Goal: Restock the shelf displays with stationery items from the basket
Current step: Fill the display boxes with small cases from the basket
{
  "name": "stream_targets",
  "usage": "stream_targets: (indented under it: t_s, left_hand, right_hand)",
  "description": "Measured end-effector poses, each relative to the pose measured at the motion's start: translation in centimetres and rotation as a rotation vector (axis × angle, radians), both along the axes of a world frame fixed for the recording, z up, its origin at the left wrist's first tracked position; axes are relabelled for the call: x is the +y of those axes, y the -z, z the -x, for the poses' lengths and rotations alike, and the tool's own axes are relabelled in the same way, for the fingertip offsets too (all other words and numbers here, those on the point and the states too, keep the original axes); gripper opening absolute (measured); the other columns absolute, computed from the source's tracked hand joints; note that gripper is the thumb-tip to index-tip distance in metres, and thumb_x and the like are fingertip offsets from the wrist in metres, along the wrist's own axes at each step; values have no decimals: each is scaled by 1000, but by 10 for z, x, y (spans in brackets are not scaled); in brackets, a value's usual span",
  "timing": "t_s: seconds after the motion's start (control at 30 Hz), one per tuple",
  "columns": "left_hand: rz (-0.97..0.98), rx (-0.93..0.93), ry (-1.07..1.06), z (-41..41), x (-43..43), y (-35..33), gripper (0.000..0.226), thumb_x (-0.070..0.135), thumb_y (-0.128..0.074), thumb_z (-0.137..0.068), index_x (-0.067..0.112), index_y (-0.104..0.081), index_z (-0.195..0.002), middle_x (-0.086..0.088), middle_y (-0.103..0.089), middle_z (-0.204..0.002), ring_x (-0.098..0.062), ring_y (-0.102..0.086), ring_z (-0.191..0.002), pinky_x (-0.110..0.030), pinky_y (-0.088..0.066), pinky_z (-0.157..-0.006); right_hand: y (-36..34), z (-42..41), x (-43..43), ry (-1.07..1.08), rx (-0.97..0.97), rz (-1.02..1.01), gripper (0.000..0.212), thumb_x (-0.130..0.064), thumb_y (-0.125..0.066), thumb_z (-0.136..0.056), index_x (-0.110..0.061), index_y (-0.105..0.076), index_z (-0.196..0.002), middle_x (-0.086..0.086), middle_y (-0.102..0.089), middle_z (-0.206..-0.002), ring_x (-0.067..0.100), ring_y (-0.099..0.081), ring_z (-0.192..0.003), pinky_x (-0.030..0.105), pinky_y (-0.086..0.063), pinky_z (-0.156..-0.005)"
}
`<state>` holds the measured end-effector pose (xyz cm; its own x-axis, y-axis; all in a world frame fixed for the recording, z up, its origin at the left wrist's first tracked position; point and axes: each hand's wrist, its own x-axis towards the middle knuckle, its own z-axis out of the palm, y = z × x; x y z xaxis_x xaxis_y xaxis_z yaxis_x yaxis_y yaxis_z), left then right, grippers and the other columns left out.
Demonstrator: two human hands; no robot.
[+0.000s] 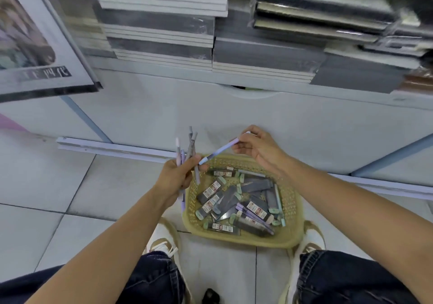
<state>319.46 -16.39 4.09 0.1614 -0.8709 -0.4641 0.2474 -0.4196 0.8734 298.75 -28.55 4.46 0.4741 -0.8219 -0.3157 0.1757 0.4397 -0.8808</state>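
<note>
Left hand: grip curled round a bundle of pens. The tips fan upward toward 12 o'clock and the tails stick out below the fist.
Right hand: grip pinches one end of a single lilac pen between thumb and fingertips. The pen slants down toward 8 o'clock, and its far end touches or nearly touches the left thumb; can't tell which.
Both hands are above the far rim of the basket, clear of its contents.

The yellow mesh basket sits on the tiled floor between two white shoes, left and right, which touch or nearly touch its near corners. Inside is a loose pile of dark flat packs with red-white labels, a few purple pens at 5 o'clock in the basket, and small mint-green pieces too blurred to name.

At 12 o'clock the white shelf unit stands just beyond the basket's far rim, with a floor rail along its base. On top are stacked notebooks, whose edges sit flush with or slightly over the shelf lip. A framed poster leans in at 10 o'clock with its lower corner overhanging the floor.

There is open floor from 7 to 9 o'clock. The 3 o'clock side is tighter, with the right forearm across it.
</note>
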Motion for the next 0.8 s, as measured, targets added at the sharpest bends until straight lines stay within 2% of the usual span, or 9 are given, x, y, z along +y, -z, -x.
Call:
stream_targets:
  t_s: [0.1,0.2,0.27,0.33,0.43,0.53,0.6,0.7,0.8]
  left_hand:
    - [71,-117,-16,0,-8,-35,28,24,-65,-92,10,-72,-69,-6,-62,-58,-7,-24,-35,-17,-20,-36]
    - [142,-206,-39,-2,-16,-74,22,22,-67,-90,9,-71,-72,-1,-69,-60,-7,-26,-36,-16,-24,-35]
    - [197,-246,-32,0,-20,-101,25,22,-66,-91,9,-69,-70,3,-63,-51,-7,-25,-35,-16,-23,-35]
    - [255,-225,-36,3,-21,-125,25,25,-63,-93,8,-69,-76,5,-61,-49,-7,-23,-35,-15,-22,-35]
    - [340,-140,-84,5,-24,-155,26,29,-60,-94,6,-72,-91,-1,-71,-70,-8,-23,-39,-16,-23,-38]
    - [380,-172,-57,14,-22,-177,25,31,-62,-93,10,-74,-93,-4,-74,-85,-9,-25,-41,-17,-24,-40]
    - [391,-159,-13,25,-21,-189,24,32,-67,-88,10,-76,-91,-6,-67,-76,-11,-25,-43,-18,-23,-40]
    - [408,-107,-2,44,-21,-208,28,36,-76,-76,10,-68,-72,-2,-34,-51,-13,-20,-45,-19,-22,-38]
    - [447,-95,-46,56,-23,-223,45,36,-77,-74,-6,-67,-89,-3,-31,-52,-12,-22,-42,-19,-24,-38]
  right_hand:
    - [-39,14,-2,-155,75,95,13,9,-56,-89,-3,-55,-86,20,-69,-78,24,-69,-64,29,-58,-64]
    - [-78,21,1,-447,366,341,17,-1,-66,-88,-6,-66,-104,8,-72,-78,17,-68,-66,25,-55,-66]
    - [-101,18,7,-565,459,436,16,-5,-67,-88,-11,-71,-103,4,-73,-79,15,-67,-66,24,-53,-66]
    - [-124,16,13,-627,454,466,13,-8,-64,-91,-14,-71,-100,4,-74,-82,18,-69,-72,25,-54,-68]
    - [-155,22,15,-614,367,463,16,-10,-59,-95,-8,-68,-108,14,-74,-96,26,-72,-90,32,-57,-81]
    - [-181,25,15,-529,262,475,22,-11,-57,-96,-1,-64,-114,19,-72,-105,30,-69,-101,34,-55,-89]
    - [-197,24,16,-508,215,487,23,-16,-58,-95,-6,-64,-114,17,-72,-107,29,-67,-107,32,-53,-91]
    - [-215,20,18,-527,177,494,26,-21,-58,-94,-9,-66,-115,14,-72,-107,25,-67,-105,28,-52,-88]
    - [-227,18,22,-536,155,531,25,-22,-58,-93,-9,-69,-111,11,-72,-106,20,-66,-99,26,-52,-85]
